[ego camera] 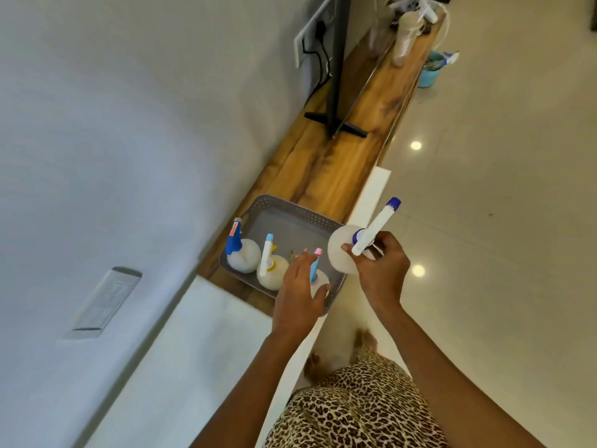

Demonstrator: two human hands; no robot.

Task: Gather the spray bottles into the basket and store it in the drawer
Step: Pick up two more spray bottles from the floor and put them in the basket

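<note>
A grey perforated basket [292,210] rests on the long wooden counter [336,169] against the wall. Three spray bottles stand in its near end: one with a dark blue trigger [247,253], one with a white and light blue head [274,271], and one with a pink-tipped blue head [319,281]. My left hand [298,294] is wrapped around the pink-tipped bottle inside the basket. My right hand [382,265] grips a white bottle with a blue-tipped white nozzle [342,250] by its neck, held at the basket's right rim.
A black TV stand [336,121] sits further along the counter, with a pale bottle [405,37] and clutter at the far end. A teal bucket [431,71] is on the glossy tiled floor to the right. White cabinet fronts [371,195] run below the counter edge.
</note>
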